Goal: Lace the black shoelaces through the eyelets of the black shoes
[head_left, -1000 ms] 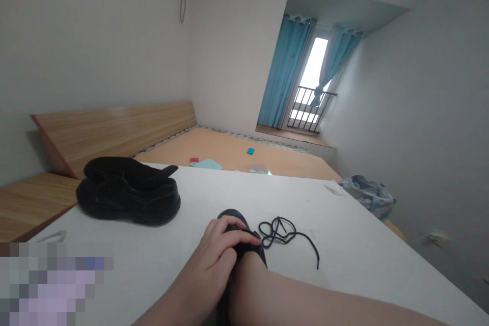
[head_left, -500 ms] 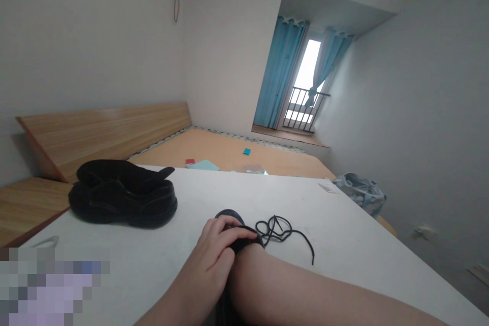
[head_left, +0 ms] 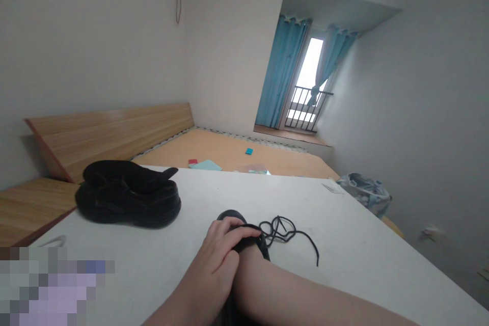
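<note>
Shoe (head_left: 231, 215) in left hand (head_left: 216, 249) — lace (head_left: 280, 229) beside, table edge (head_left: 382, 219) well apart.

Free white tabletop (head_left: 160, 249) between the black shoes (head_left: 128, 194) and the looped black shoelace (head_left: 284, 232)

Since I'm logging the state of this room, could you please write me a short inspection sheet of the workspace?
surface: white table top, with a pixelated patch hiding its near left corner
job's things: black shoe under the hand; loose black shoelace lying in loops beside it
clutter: two more black shoes heaped together; small white scrap near the far edge
grippers: left hand with fingers over the shoe; right forearm reaching in, its hand hidden
cables: thin cord hanging on the wall
surroundings: wooden bed base with a pale blue booklet; blue curtains; pale bag
</note>
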A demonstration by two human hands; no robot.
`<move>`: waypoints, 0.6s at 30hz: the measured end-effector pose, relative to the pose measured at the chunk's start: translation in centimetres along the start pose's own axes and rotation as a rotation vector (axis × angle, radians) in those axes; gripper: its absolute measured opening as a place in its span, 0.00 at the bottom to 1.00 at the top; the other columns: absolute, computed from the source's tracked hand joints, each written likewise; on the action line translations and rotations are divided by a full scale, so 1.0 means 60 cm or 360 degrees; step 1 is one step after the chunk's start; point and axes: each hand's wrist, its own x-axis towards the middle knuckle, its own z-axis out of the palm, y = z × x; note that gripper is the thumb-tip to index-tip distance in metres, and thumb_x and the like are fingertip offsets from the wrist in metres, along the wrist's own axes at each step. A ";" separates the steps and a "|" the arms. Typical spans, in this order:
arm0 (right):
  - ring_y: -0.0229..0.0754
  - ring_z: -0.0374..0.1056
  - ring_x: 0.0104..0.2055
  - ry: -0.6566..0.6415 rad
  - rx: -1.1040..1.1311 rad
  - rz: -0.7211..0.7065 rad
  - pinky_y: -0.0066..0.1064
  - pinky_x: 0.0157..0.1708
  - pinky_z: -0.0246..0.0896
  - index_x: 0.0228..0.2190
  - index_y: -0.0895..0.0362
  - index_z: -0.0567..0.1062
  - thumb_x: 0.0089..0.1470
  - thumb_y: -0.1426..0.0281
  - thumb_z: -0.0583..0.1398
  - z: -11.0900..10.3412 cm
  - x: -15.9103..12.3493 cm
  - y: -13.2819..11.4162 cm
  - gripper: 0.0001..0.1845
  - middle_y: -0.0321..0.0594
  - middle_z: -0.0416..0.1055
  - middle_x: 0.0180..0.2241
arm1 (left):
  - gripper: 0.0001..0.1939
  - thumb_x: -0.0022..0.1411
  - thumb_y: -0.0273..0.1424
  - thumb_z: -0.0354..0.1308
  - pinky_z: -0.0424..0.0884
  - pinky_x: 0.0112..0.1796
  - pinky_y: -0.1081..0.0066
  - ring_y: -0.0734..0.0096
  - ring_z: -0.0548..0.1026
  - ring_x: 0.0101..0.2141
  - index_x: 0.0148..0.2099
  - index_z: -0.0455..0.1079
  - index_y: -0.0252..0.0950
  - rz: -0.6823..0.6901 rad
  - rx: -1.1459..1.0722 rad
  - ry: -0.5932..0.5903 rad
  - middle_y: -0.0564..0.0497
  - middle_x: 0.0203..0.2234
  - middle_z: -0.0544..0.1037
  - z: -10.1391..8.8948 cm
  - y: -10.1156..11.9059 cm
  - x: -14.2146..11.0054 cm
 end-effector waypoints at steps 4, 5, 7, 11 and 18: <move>0.44 0.72 0.46 -0.0005 0.0017 -0.0054 0.27 0.25 0.69 0.44 0.51 0.73 0.44 0.94 0.47 0.004 -0.002 -0.002 0.35 0.41 0.73 0.39 | 0.27 0.57 0.21 0.40 0.60 0.58 0.50 0.58 0.63 0.55 0.52 0.72 0.44 0.0035 0.0024 -0.0010 0.48 0.52 0.69 0.001 0.000 0.001; 0.45 0.72 0.46 -0.0011 0.0026 -0.0075 0.27 0.25 0.69 0.44 0.51 0.73 0.44 0.94 0.46 0.003 -0.002 -0.001 0.36 0.41 0.73 0.38 | 0.27 0.57 0.21 0.40 0.60 0.58 0.50 0.58 0.64 0.55 0.52 0.72 0.44 0.0045 0.0037 -0.0011 0.48 0.52 0.69 0.001 -0.001 0.001; 0.45 0.72 0.46 -0.0028 0.0054 -0.0117 0.28 0.26 0.69 0.43 0.51 0.74 0.43 0.94 0.46 0.000 -0.001 0.004 0.35 0.41 0.74 0.38 | 0.28 0.57 0.21 0.41 0.60 0.58 0.49 0.58 0.63 0.55 0.53 0.71 0.44 0.0064 0.0066 -0.0012 0.48 0.52 0.69 0.001 -0.002 0.001; 0.47 0.72 0.46 -0.0066 0.0132 -0.0203 0.31 0.29 0.70 0.42 0.51 0.75 0.45 0.93 0.47 -0.003 0.003 0.014 0.33 0.41 0.75 0.39 | 0.29 0.56 0.21 0.41 0.59 0.59 0.49 0.58 0.63 0.56 0.54 0.70 0.45 0.0081 0.0101 -0.0019 0.50 0.54 0.69 0.002 -0.005 -0.001; 0.51 0.71 0.50 -0.0100 0.0201 -0.0313 0.33 0.30 0.73 0.45 0.53 0.74 0.46 0.91 0.49 0.013 -0.012 0.027 0.32 0.44 0.76 0.42 | 0.29 0.56 0.20 0.41 0.62 0.58 0.54 0.61 0.66 0.56 0.55 0.71 0.45 0.0101 0.0154 0.0036 0.52 0.53 0.73 0.007 -0.017 -0.004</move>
